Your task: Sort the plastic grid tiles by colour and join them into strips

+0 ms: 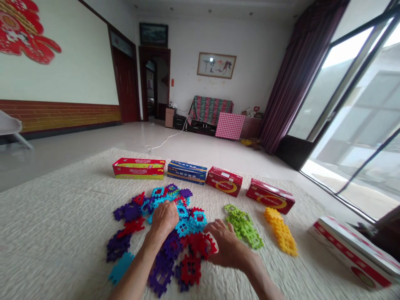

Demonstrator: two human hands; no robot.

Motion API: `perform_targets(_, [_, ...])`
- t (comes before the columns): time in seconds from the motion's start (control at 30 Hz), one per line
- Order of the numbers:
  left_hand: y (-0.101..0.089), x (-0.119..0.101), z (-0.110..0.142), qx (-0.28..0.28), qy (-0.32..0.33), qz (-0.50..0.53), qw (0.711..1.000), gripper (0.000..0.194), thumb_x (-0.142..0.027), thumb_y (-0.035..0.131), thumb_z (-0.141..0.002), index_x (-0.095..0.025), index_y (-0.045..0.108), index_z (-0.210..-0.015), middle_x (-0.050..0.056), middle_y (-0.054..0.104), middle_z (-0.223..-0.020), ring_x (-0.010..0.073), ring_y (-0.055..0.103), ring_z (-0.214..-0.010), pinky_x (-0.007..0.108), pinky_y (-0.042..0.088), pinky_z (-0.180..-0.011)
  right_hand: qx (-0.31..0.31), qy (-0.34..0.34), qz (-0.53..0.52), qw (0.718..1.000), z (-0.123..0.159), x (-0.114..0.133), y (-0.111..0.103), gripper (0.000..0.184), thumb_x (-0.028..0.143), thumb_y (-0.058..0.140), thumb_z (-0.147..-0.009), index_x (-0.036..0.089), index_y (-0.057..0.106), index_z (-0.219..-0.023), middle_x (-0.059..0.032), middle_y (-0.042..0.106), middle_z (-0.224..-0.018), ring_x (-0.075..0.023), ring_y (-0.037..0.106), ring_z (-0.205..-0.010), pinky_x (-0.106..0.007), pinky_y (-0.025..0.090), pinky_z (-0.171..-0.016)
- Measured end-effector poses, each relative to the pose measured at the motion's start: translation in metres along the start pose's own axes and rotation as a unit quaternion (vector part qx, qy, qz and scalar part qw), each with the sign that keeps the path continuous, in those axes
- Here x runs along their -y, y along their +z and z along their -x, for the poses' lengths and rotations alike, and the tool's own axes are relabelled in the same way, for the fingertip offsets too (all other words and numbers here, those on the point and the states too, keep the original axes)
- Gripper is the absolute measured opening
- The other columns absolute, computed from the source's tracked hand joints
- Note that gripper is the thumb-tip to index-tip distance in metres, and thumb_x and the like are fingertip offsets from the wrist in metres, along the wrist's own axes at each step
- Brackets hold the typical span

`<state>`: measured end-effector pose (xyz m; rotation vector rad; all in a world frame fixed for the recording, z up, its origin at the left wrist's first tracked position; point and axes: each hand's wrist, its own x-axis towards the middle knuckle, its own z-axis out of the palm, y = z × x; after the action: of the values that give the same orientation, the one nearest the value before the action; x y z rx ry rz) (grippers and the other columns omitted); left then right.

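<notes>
A loose heap of flat plastic interlocking pieces lies on the pale mat. Light-blue pieces (183,227), purple pieces (161,275) and red pieces (191,268) are mixed in it. My left hand (165,216) is closed over the middle of the heap, fingers curled down among light-blue pieces; what its fingertips grip is hidden. At the heap's right edge is my right hand (223,241), fingers apart and bent, against a red piece (208,245). Just right of that hand lies a group of green pieces (245,227), and farther right a row of yellow pieces (281,231).
Behind the pieces stand a red-and-yellow box (139,168), a blue box (186,172) and two dark-red boxes (224,181) (270,195). A white-and-red carton (353,254) is at the right. The textured mat (62,221) lies under everything.
</notes>
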<state>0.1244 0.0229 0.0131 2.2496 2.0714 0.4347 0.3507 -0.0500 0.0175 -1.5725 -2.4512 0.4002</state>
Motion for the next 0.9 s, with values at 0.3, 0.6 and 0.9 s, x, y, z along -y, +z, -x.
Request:
perform_targets(0.3, [0.021, 0.013, -0.005, -0.028, 0.029, 0.059, 0.997, 0.028, -0.013, 0.042, -0.086, -0.017, 0.070, -0.088, 0.009, 0.069, -0.094, 0.0205, 0.062, -0.097, 0.030, 0.044, -0.090, -0.019, 0.000, -0.048, 0.999, -0.013, -0.005, -0.003, 0.035, 0.016, 0.061, -0.067, 0.024, 0.063, -0.101, -0.0051, 0.064, -0.106, -0.0232, 0.056, -0.106, -0.047, 0.030, -0.101])
perform_targets(0.6, [0.023, 0.029, -0.013, -0.054, 0.047, 0.063, 0.995, 0.037, -0.009, 0.041, -0.082, -0.013, 0.069, -0.107, 0.013, 0.061, -0.126, 0.0255, 0.048, -0.125, 0.037, 0.038, -0.105, -0.087, -0.033, -0.041, 0.995, -0.097, 0.016, -0.004, 0.022, 0.018, 0.051, -0.083, 0.024, 0.066, -0.099, -0.0035, 0.068, -0.106, -0.0198, 0.059, -0.104, -0.034, 0.036, -0.092])
perform_targets(0.9, [0.034, 0.044, -0.011, -0.056, -0.013, 0.084, 0.995, 0.043, -0.014, 0.039, -0.085, -0.013, 0.064, -0.121, 0.013, 0.056, -0.135, 0.0254, 0.045, -0.130, 0.039, 0.035, -0.109, -0.105, 0.026, -0.017, 0.994, -0.200, 0.029, 0.029, 0.047, 0.018, 0.050, -0.079, 0.020, 0.052, -0.126, -0.0121, 0.060, -0.127, -0.0283, 0.051, -0.119, -0.045, 0.032, -0.097])
